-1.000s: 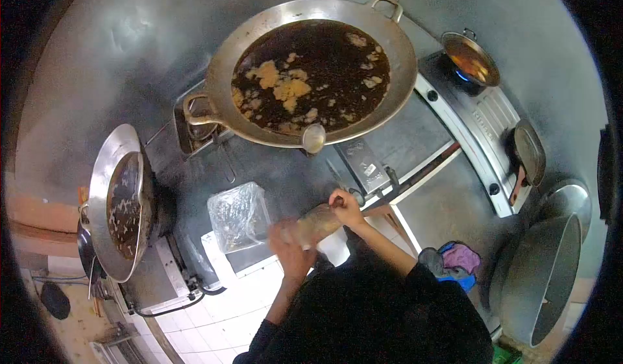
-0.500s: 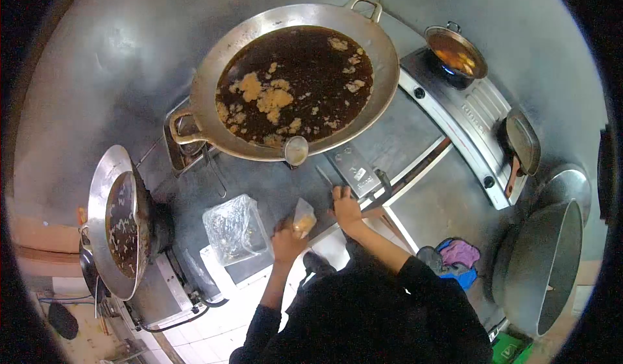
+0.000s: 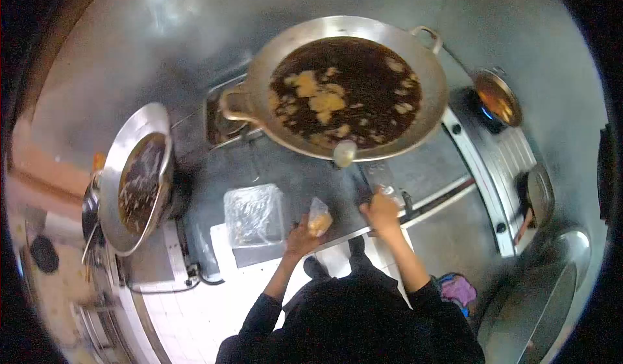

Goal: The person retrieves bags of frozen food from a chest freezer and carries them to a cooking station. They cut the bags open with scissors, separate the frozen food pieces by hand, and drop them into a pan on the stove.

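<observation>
My left hand [image 3: 302, 238] is closed around the lower part of a small clear plastic bag [image 3: 318, 218] with yellow-brown contents, above the counter's front edge. To its left lies a clear plastic-wrapped tray [image 3: 254, 215]. My right hand [image 3: 381, 211] is at the counter edge with its fingers bent downward. A thin dark, blade-like shape shows by its fingertips, too blurred to name. Just beyond that hand is a grey metal stove control box [image 3: 379, 173]. A ladle [image 3: 344, 154] rests at the near rim of the large wok [image 3: 298, 145].
Dark liquid with pale clumps fills the large wok. Another wok [image 3: 114, 215] with dark liquid stands left. At right, a small pan [image 3: 498, 99] sits over a blue flame on a steel stove [image 3: 477, 169]. A frying pan [image 3: 540, 195] and big metal basin [image 3: 529, 305] are farther right.
The camera view has turned, so the woks and counter appear shifted to the right. My left hand still holds the bag, and my right hand stays by the counter edge.
</observation>
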Demonstrator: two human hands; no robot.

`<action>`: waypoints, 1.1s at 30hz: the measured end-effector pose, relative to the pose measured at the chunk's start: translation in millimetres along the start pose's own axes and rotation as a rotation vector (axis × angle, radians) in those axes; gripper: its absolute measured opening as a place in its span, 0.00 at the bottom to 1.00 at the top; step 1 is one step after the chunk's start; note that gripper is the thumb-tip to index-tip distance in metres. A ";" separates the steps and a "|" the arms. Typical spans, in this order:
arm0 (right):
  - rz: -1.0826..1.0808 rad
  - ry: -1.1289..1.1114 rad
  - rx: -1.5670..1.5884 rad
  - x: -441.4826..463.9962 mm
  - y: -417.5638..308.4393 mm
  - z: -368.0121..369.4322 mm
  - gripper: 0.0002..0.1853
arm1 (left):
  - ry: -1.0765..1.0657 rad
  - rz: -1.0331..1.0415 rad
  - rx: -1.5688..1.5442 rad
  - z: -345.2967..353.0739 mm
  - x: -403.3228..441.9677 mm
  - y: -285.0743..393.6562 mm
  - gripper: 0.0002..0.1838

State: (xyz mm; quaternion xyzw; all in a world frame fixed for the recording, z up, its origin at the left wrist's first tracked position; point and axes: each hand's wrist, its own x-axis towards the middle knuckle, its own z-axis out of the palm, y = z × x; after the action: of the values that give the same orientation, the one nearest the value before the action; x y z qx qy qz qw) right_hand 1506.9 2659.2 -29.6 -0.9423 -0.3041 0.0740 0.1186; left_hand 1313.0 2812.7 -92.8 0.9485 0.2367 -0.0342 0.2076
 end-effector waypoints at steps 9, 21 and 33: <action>0.032 0.216 -0.163 43.0 23.5 -8.7 0.28 | 0.105 -0.480 -0.348 -4.8 -13.6 13.3 0.44; -0.561 -0.193 0.581 21.1 -154.1 8.9 0.05 | 0.295 -0.461 -1.289 -52.4 -110.2 15.1 0.25; -1.182 -0.466 0.308 -88.5 -460.3 202.7 0.23 | 0.876 -1.159 -1.034 -48.3 -317.3 -58.7 0.21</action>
State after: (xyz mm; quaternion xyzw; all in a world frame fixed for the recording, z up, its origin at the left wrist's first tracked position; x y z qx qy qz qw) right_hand 1137.2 3005.4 -94.8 -0.5477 -0.7747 0.2415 0.2039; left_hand 1003.2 2741.6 -19.2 0.3954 0.7232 0.3431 0.4505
